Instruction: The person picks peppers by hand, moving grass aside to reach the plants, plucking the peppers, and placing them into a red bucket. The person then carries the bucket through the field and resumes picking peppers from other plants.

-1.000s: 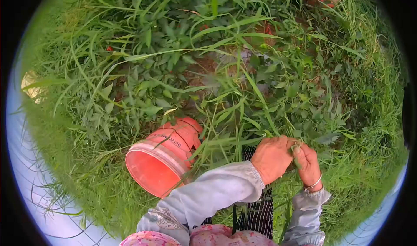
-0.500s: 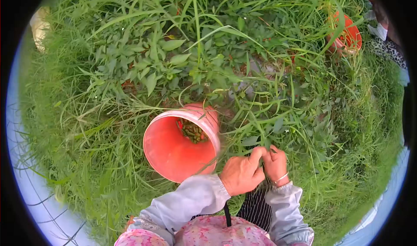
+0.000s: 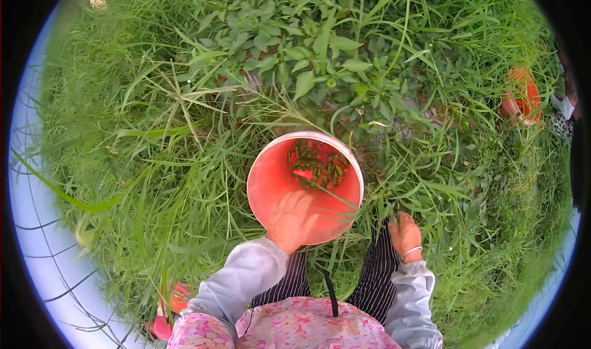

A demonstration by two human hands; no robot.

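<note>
My left hand [image 3: 292, 221] reaches over the near rim into an orange-red bucket [image 3: 265, 180]; it is blurred, but its fingers look stretched out and apart. Small green and red chili peppers [image 3: 320, 164] lie at the bottom of the bucket. Beyond my fingertips is a bright red pepper [image 3: 303, 173], smeared as if moving. To the right of the bucket, among grass blades, my right hand [image 3: 405, 235] has its fingers curled in, a pale bracelet at the wrist. What it holds, if anything, is hidden.
Leafy pepper plants [image 3: 308, 60] and tall grass [image 3: 154, 103] surround the bucket. Another orange-red bucket [image 3: 524, 100] stands at the far right beside a partly visible person [image 3: 563, 106]. Striped trouser legs [image 3: 378, 275] are below my hands. Something red [image 3: 163, 324] shows at lower left.
My left hand has left my right hand and moved left into the bucket's mouth. My right hand stays on the right side. The view has shifted, so the bucket appears further right and more upright.
</note>
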